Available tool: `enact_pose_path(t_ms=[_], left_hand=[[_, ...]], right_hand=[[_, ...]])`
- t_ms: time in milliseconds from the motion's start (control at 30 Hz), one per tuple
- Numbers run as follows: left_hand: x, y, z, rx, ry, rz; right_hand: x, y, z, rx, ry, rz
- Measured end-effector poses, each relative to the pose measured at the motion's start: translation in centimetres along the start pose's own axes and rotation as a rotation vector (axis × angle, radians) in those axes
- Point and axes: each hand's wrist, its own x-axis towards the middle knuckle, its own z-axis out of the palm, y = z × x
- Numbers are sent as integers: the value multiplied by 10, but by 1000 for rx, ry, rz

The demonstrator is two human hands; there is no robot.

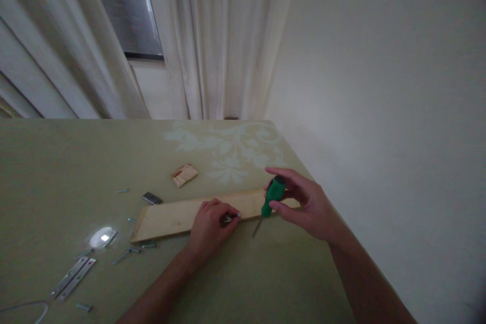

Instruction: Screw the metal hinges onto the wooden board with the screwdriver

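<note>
A long pale wooden plank [170, 215] lies flat on the green table [56, 162]. My left hand [210, 225] rests on the plank's near edge, fingers curled and pinching a small screw [238, 214] over a bit of metal hardware. My right hand [304, 202] holds a green-handled screwdriver [274, 194] above the plank's right end, its shaft slanting down toward the table close to the screw.
Loose screws [131, 250] lie left of the plank. A dark hinge [152, 197] sits behind it, a silver hinge [74, 277] at the near left, a small wood block [184, 174] farther back. Curtains and a wall bound the table's far and right edges.
</note>
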Motion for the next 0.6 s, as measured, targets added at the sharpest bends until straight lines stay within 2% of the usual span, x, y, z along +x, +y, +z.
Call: enact_pose_path(t_ms=[133,233,500,600], left_hand=[[0,1,-1,17,19,-14],[0,3,-3,17,24,-20],[0,5,-2,21,17,-36],[1,4,-2,6,16,-42]], right_hand=[[38,-18,-2,13,-5,-116],[54,-18,6,-15,-32,-151],[57,-2,11,-12,-98,-132],[57,-3,8,-5,-61,-141]])
